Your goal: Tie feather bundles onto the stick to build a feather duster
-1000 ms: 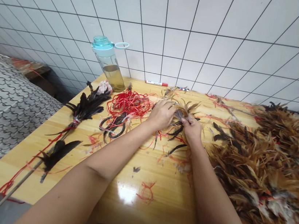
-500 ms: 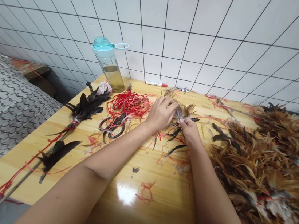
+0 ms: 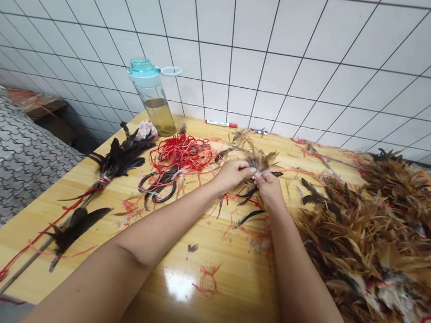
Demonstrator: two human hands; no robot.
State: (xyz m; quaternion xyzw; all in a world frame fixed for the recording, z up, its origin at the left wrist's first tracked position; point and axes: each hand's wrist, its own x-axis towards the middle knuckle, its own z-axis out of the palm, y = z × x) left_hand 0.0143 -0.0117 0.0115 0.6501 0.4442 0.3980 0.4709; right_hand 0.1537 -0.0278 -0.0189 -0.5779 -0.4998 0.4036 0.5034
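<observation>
My left hand (image 3: 234, 175) and my right hand (image 3: 269, 190) meet near the middle of the table, fingertips almost touching. Between them is a small bunch of brown and grey feathers (image 3: 265, 160), pinched at its base and fanning away from me. Both hands have closed fingers; the exact grip is partly hidden. Loose dark feathers (image 3: 251, 217) and bits of red string lie below the hands. Left of my left hand sits a tangled heap of red string (image 3: 182, 153), with black-handled scissors (image 3: 157, 188) in front of it.
A large pile of brown feathers (image 3: 372, 240) covers the right side. On the left, a stick (image 3: 30, 260) carries tied black feathers (image 3: 122, 161). A water bottle (image 3: 155, 100) stands at the back left, and a red marker (image 3: 221, 123) lies by the tiled wall.
My left hand has come down from above the feathers to their base, beside my right hand's fingertips. The right hand stays almost in place. The view has shifted slightly.
</observation>
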